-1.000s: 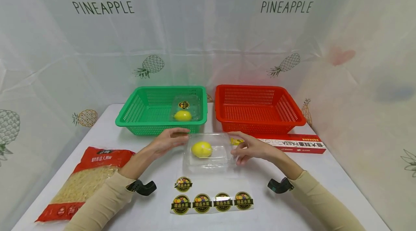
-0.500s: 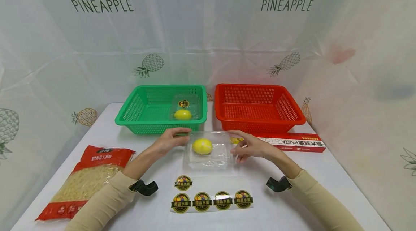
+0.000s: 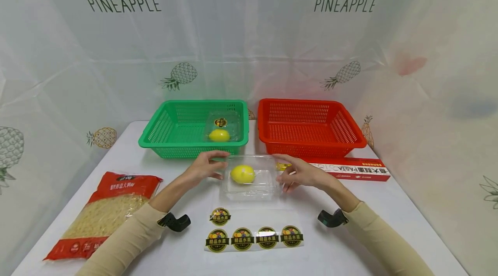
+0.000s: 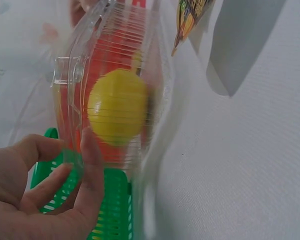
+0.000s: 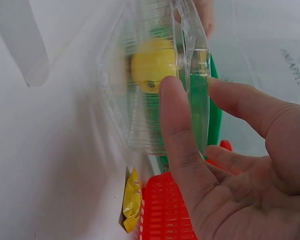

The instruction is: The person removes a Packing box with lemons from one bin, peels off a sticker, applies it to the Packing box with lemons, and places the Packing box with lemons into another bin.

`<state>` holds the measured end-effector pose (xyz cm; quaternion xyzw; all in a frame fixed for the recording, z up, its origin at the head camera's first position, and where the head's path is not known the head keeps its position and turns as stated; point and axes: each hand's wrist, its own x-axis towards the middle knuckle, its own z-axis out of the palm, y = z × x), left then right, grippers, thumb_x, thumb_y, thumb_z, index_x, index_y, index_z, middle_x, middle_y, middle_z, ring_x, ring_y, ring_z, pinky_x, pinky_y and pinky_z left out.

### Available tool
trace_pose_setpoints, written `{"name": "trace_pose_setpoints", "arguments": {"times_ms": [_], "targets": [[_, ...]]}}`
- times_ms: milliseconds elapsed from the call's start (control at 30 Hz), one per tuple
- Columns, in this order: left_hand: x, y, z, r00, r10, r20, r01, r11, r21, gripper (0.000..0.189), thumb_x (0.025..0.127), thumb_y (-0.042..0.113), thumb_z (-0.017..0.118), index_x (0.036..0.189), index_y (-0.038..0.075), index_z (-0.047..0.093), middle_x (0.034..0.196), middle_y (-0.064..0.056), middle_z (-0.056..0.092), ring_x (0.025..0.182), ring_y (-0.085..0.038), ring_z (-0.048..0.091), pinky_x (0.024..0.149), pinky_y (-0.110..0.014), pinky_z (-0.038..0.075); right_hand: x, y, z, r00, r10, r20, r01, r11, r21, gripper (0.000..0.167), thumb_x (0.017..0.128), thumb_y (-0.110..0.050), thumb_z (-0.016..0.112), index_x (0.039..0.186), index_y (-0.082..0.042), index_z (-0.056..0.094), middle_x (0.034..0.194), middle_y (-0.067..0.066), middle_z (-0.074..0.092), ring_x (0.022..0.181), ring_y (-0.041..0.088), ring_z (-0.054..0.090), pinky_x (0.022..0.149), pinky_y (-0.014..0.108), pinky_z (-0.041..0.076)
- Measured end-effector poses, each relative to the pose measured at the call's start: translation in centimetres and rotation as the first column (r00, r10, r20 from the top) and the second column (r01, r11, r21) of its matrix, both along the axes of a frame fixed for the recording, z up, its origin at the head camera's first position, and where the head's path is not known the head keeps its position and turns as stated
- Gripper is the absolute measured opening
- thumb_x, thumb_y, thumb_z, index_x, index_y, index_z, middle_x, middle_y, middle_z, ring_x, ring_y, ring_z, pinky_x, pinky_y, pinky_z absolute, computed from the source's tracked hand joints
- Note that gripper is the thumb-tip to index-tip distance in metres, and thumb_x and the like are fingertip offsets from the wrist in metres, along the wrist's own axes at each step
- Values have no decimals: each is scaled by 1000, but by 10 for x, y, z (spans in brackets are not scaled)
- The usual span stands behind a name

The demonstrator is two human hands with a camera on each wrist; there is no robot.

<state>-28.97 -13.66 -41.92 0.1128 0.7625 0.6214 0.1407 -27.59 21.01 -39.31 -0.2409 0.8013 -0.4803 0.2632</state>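
A clear plastic clamshell box (image 3: 265,183) is between both hands at the table's middle, with its lid closed. Inside lies one yellow lemon (image 3: 243,174), left of the box's centre. My left hand (image 3: 204,166) pinches the left end of the box, thumb and fingers on either side of the rim in the left wrist view. On the right end, my right hand (image 3: 302,173) pinches the rim in the same way. In the right wrist view the box (image 5: 140,125) stands close over the white tabletop. A sheet of round fruit stickers (image 3: 264,217) lies just in front of it.
Behind stand a green basket (image 3: 183,153), holding another boxed lemon (image 3: 219,135) with a sticker on its lid, and a red basket (image 3: 307,150). A pasta bag (image 3: 110,211) lies left. Right of the box lie a pasta carton (image 3: 362,170) and a small yellow packet (image 3: 282,166).
The lemon has shifted slightly toward the back of the box, and the box is raised a little. Both hands keep their hold on its ends.
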Motion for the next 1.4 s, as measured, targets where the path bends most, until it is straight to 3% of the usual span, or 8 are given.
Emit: {"name": "trace_pose_setpoints", "arguments": {"times_ms": [167, 433, 767, 900, 1033, 1200, 1400], "targets": [[0, 3, 0, 1000, 9, -12, -9, 1000, -6, 46, 93, 2, 63, 137, -3, 52, 140, -24, 51, 105, -33, 64, 72, -38, 61, -2, 0, 0, 999, 8, -34, -8, 1000, 13, 77, 94, -15, 66, 157, -14, 22, 106, 27, 62, 76, 30, 72, 72, 45, 61], [-4, 6, 3, 998, 43, -46, -45, 998, -45, 44, 92, 1, 62, 135, -4, 53, 137, -25, 54, 94, -36, 68, 70, -36, 61, -4, -4, 2, 998, -35, -52, 36, 999, 32, 75, 94, -15, 66, 156, -12, 23, 93, 19, 64, 73, 30, 71, 69, 40, 61], [-7, 2, 4, 999, 14, -38, -16, 999, -47, 48, 93, 6, 64, 138, -3, 51, 143, -25, 50, 107, -38, 65, 73, -37, 61, -2, -6, 3, 998, -42, -50, 44, 998, 35, 74, 94, -16, 67, 155, -12, 25, 92, 25, 64, 74, 35, 71, 69, 41, 61], [-6, -2, 4, 1000, -14, -21, 14, 1000, -3, 51, 94, 7, 64, 140, -5, 48, 145, -26, 47, 111, -40, 62, 75, -38, 61, 0, -7, 5, 994, -40, -102, 46, 997, 65, 72, 94, -17, 66, 153, -9, 27, 95, 28, 65, 70, 31, 71, 66, 38, 61], [-5, -7, 5, 998, -45, -35, 46, 999, 24, 53, 94, 9, 65, 141, -6, 45, 146, -27, 45, 107, -40, 65, 78, -40, 61, 2, -11, 9, 975, -60, -216, 90, 987, 135, 67, 92, -21, 69, 149, -8, 35, 91, 20, 66, 63, 23, 68, 61, 34, 60], [3, -17, 9, 996, -57, -68, 55, 998, -28, 53, 94, 13, 66, 141, -3, 46, 145, -25, 46, 105, -42, 66, 82, -43, 60, 10, -18, 20, 942, -63, -330, 131, 974, 186, 64, 90, -26, 72, 144, -12, 42, 83, 12, 66, 58, 18, 65, 59, 30, 58], [23, -28, 12, 995, -63, -73, 56, 993, -103, 51, 93, 17, 68, 138, -1, 49, 132, -25, 54, 110, -37, 62, 81, -44, 60, 24, -30, 32, 921, -42, -387, 109, 982, 153, 49, 90, -24, 72, 134, -14, 53, 82, 9, 67, 58, 16, 65, 57, 28, 57]]}}
